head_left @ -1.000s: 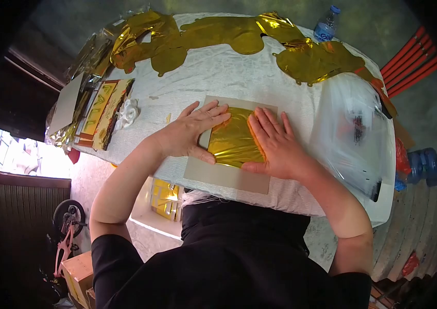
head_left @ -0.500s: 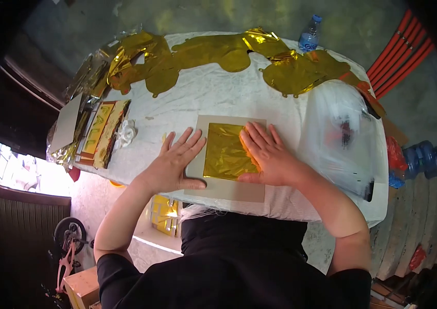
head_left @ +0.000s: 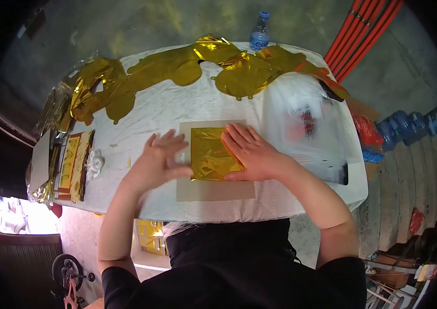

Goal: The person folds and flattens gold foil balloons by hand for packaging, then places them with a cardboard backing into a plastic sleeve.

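Observation:
A folded gold foil square (head_left: 209, 154) lies on a beige cardboard sheet (head_left: 216, 192) near the table's front edge. My right hand (head_left: 252, 154) rests flat over the foil's right edge, fingers stretched and pointing up and to the left. My left hand (head_left: 160, 160) is left of the foil, its fingers spread and slightly blurred, with nothing in it. The thumb reaches near the foil's left edge; whether it touches is unclear.
Gold foil balloons (head_left: 164, 69) stretch along the back of the white-covered table (head_left: 161, 108). Clear plastic bags (head_left: 301, 129) lie at right, a water bottle (head_left: 260, 34) stands behind, and packets (head_left: 74, 165) with a white ribbon (head_left: 95, 164) are at left.
The whole view has shifted, so the table appears farther left. My left hand has lifted slightly off the cardboard and its fingers have bent. My right hand remains on the foil.

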Available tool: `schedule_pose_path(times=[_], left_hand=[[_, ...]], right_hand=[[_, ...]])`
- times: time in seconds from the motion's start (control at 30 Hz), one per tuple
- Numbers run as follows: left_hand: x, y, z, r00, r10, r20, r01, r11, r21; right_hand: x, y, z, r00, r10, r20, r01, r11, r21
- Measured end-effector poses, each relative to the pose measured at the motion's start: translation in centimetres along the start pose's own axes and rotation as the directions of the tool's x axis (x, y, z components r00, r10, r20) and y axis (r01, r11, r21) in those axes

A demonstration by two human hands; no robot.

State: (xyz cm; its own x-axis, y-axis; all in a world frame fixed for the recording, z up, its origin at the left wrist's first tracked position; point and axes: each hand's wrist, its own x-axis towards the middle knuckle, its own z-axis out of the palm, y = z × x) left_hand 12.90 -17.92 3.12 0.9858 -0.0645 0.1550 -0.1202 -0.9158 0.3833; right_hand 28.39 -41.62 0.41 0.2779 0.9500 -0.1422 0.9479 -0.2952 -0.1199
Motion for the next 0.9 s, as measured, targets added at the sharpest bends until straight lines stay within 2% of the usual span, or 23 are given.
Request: schedule_pose_path(times=[0.03,0.1,0.13,0.17,0.2,0.23,0.27,0.33,0.37,0.43,0.47,0.53,0.57,0.63,0.77,0.83,0.87,0.9], left_hand=[[1.0,0.5,-0.4,1.000,0.007,0.003,-0.007,1.000,-0.004],[3.9,2.6,-1.0,0.994,-0.075,-0.073,0.051,0.958,-0.281],[5.3,3.3,0.6,0.961,0.104,-0.255,-0.159,0.965,-0.206],[6.7,4.8,1.5,0.976,0.114,-0.187,-0.157,0.959,-0.234],[8.1,6.3,2.3,0.985,0.124,-0.120,-0.152,0.954,-0.260],[9.6,7.1,3.8,0.966,0.210,-0.149,-0.244,0.931,-0.273],[11.2,7.7,5.4,0.939,0.294,-0.178,-0.336,0.898,-0.285],[13.9,10.1,7.3,0.902,0.373,-0.216,-0.418,0.877,-0.234],[15.1,10.8,8.4,0.901,0.376,-0.219,-0.423,0.874,-0.240],[17.1,11.6,10.0,0.780,0.545,-0.309,-0.613,0.764,-0.201],[17.6,11.5,10.3,0.777,0.549,-0.309,-0.617,0.761,-0.202],[18.3,11.7,10.2,0.818,0.572,-0.050,-0.574,0.818,-0.026],[18.3,11.9,10.3,0.816,0.576,-0.049,-0.577,0.816,-0.026],[18.2,12.4,10.3,0.848,0.528,-0.033,-0.524,0.847,0.085],[17.6,11.7,9.9,0.861,0.491,-0.131,-0.490,0.871,0.042],[17.1,12.0,8.4,0.915,0.402,0.035,-0.401,0.916,-0.032],[17.0,11.6,8.4,0.914,0.403,0.035,-0.402,0.915,-0.031],[17.0,11.1,8.3,0.922,0.388,0.001,-0.383,0.911,-0.154]], right_hand=[[0.0,0.0,0.2,0.999,-0.011,-0.038,0.011,1.000,-0.004],[0.0,0.2,0.7,0.998,-0.014,-0.059,0.012,0.999,-0.029],[0.1,0.3,0.8,0.996,-0.028,-0.081,0.023,0.998,-0.058],[0.2,-0.1,-0.4,0.996,-0.028,-0.080,0.023,0.998,-0.063],[0.3,-0.8,-2.4,0.997,-0.013,0.076,0.014,1.000,-0.003],[0.3,-1.1,-3.5,0.973,-0.005,0.231,-0.008,0.998,0.056],[0.4,-0.6,-2.2,0.973,-0.002,0.232,-0.011,0.999,0.052],[0.4,0.9,1.9,0.992,-0.094,-0.089,0.118,0.940,0.321],[0.1,0.8,1.9,0.993,-0.088,-0.085,0.111,0.941,0.319],[-0.2,0.4,1.7,0.990,-0.025,-0.139,0.027,1.000,0.013],[-0.2,0.4,1.7,0.990,-0.020,-0.140,0.022,1.000,0.012],[0.0,0.5,1.8,0.993,-0.042,-0.114,0.047,0.998,0.040],[0.0,0.6,1.8,0.992,-0.039,-0.116,0.043,0.998,0.040],[-0.1,0.4,1.4,0.993,-0.045,-0.106,0.048,0.999,0.020],[0.5,0.3,2.1,0.994,-0.031,-0.106,0.032,0.999,0.009],[0.5,0.3,2.5,0.984,-0.022,-0.176,0.048,0.988,0.147],[0.4,0.5,2.7,0.984,-0.021,-0.177,0.048,0.988,0.146],[0.2,0.2,1.7,0.993,0.015,-0.120,0.015,0.970,0.245]])
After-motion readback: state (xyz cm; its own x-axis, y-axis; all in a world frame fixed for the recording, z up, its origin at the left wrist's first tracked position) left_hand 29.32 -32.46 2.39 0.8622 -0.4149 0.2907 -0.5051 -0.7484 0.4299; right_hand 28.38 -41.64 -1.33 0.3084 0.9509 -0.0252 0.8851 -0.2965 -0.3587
